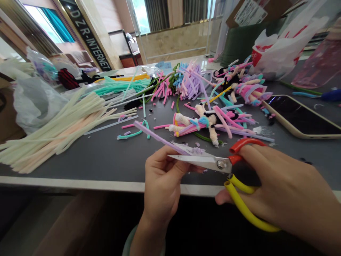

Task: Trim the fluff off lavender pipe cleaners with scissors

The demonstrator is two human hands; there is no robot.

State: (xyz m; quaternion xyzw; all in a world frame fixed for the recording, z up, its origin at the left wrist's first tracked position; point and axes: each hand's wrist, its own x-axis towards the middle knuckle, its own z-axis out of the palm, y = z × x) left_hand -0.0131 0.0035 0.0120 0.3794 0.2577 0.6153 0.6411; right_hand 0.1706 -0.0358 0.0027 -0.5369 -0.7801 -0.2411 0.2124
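Note:
Pinched in my left hand (166, 177) is a lilac pipe cleaner (157, 137), its free end pointing up and to the left. My right hand (282, 188) is closed round the red and yellow handles of a pair of scissors (207, 161). The blades are parted, with the pipe cleaner lying between them near my left fingertips. Lilac fuzz clings along the blades and the strip. Just beyond the scissors lies a doll made of pipe cleaners (202, 122), with cream limbs and blue and pink strips.
Cream pipe cleaners (58, 124) lie bundled at left, turquoise ones (119, 85) behind. Short pink, blue and lilac pieces (191, 81) are heaped at the back. A second doll (250, 89), a phone (306, 115) and a white plastic bag (279, 53) are at right.

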